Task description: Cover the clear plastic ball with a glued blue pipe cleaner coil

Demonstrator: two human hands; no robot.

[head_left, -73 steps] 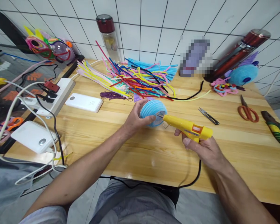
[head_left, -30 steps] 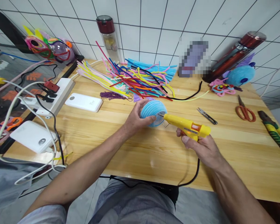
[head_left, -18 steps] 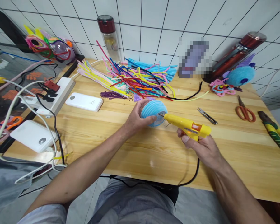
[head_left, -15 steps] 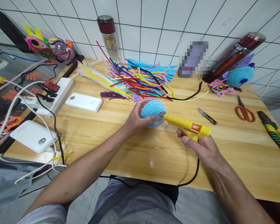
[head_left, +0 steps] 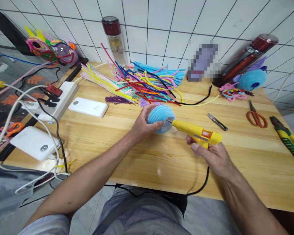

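My left hand [head_left: 145, 122] is closed round a ball wrapped in light-blue pipe cleaners [head_left: 159, 114], its thumb across the near side. Part of the ball's right side shows clear and unwrapped. In my right hand [head_left: 208, 151] is a yellow glue gun [head_left: 194, 130], gripped by its handle, with its metal nozzle at the ball's unwrapped part. Whether the tip touches the surface I cannot tell. A black cord runs from the handle down over the table's front edge. Behind the ball lies a purple fringed piece [head_left: 147, 102], partly hidden.
Colourful pipe cleaners [head_left: 147, 81] are heaped at the back. To the right lie thread snips [head_left: 217, 121], orange-handled scissors [head_left: 257, 117] and pliers [head_left: 287, 138]. Power banks [head_left: 88, 107], a power strip [head_left: 61, 101] and tangled cables are at left. A finished-looking blue fish [head_left: 252, 79] sits back right.
Hardly anything differs. Both hands, the ball and the glue gun hold almost the same place, with the nozzle still at the ball.
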